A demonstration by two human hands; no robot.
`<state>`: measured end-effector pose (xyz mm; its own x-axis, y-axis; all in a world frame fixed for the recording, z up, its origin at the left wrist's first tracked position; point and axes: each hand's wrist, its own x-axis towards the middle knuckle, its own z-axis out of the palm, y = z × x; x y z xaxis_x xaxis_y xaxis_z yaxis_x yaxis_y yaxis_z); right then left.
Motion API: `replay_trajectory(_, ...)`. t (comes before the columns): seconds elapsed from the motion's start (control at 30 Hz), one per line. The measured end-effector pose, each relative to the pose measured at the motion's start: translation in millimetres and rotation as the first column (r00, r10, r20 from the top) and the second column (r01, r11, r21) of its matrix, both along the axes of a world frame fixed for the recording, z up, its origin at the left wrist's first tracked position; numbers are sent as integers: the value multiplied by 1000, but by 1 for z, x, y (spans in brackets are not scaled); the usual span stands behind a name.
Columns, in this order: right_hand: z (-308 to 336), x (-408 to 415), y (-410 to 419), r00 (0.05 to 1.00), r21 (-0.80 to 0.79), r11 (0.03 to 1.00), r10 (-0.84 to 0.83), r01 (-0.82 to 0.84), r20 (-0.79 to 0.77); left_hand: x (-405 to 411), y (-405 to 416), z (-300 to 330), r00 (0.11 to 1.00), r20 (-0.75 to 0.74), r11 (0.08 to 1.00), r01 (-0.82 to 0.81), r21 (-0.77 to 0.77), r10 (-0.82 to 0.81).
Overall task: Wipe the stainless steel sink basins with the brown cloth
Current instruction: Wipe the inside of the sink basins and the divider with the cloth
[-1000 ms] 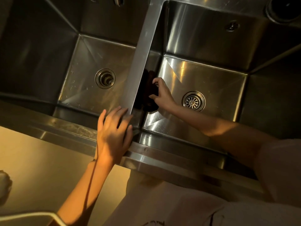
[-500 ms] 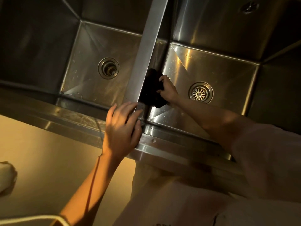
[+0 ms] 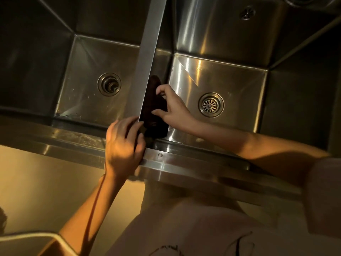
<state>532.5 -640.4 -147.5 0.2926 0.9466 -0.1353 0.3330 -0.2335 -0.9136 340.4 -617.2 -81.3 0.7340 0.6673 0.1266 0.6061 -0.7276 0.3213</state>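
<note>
A double stainless steel sink fills the view, with a left basin point(image 3: 83, 58) and a right basin point(image 3: 232, 76) split by a flat divider point(image 3: 148, 52). The dark brown cloth point(image 3: 150, 106) lies against the divider's wall inside the right basin, near the front corner. My right hand point(image 3: 174, 109) reaches down into that basin and grips the cloth with thumb and fingers, pressing it to the wall. Outside the basins, my left hand point(image 3: 123, 145) rests where the divider meets the front rim point(image 3: 193, 165), fingers bent over the edge and holding nothing.
Each basin has a round drain, the left drain point(image 3: 109, 84) and the right drain point(image 3: 211, 104). An overflow hole point(image 3: 247, 12) sits high on the right basin's back wall. A pale container edge point(image 3: 27, 235) shows at the bottom left, below the sink front.
My right hand slid the cloth along the divider wall toward the front corner. The left hand's fingers bent over the rim edge. The view shifted slightly.
</note>
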Motion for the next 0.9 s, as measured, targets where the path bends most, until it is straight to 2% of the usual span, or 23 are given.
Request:
replay_trajectory(0.17,-43,-1,4,999,-85,996,33,-29,41,1,-3,4,999,-21,998,-30,-60,29)
replay_trajectory(0.4,-120,8,11,977,-354,924,192,-147,94,0,-2,2,998,-61,999,-27,-30,25)
replay_trajectory(0.47,-131,7,12,979,-405,905,181,-131,89,0,-2,1,998,-60,999,-32,-39,30)
replay_trajectory(0.67,-133,5,11,993,-368,928,91,-58,71,0,-1,0,998,-35,994,-55,-95,52)
replay_trajectory(0.8,-116,0,4,999,-296,955,-32,34,9,3,-2,1,994,-26,982,-113,-150,110)
replay_trajectory(0.9,-91,-6,-3,997,-223,974,-55,40,-59,3,-2,1,992,-28,978,-123,-171,120)
